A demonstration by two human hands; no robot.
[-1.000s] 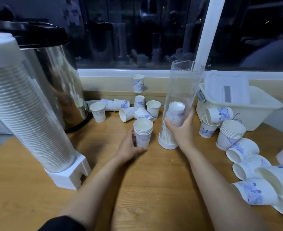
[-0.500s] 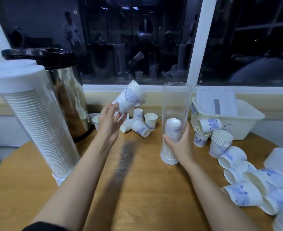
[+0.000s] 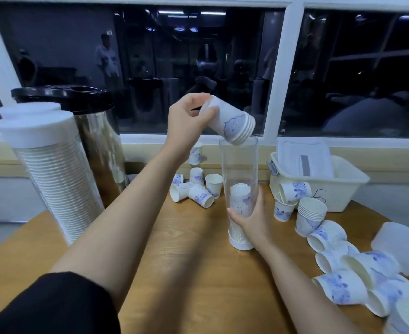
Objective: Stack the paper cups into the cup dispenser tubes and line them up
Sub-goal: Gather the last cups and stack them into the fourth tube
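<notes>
Nearest, a black sleeve (image 3: 42, 307) at the lower left and, at the near right of the wooden table (image 3: 198, 273), a heap of paper cups (image 3: 357, 280) lying on their sides. Farther in, the right hand (image 3: 251, 218) around the lower part of the clear tube (image 3: 238, 165), fingers and thumb curled on its wall, holding it upright on the table. Inside, a pile of cups (image 3: 240, 198) reaching only partway up. To the left, a full dispenser (image 3: 54, 179) with a white cap, leaning. Just right of the tube, a short upright stack (image 3: 310, 216). Higher, the left hand (image 3: 189, 119) gripping a nested stack of cups (image 3: 232, 124) by its closed end, thumb and fingers curled round it, tilted mouth-down with the rims at the tube's open top. Behind, loose cups (image 3: 196, 194) tumbled together, a white bin (image 3: 343, 189), a steel urn (image 3: 100, 145) and the dark window (image 3: 174, 56).
</notes>
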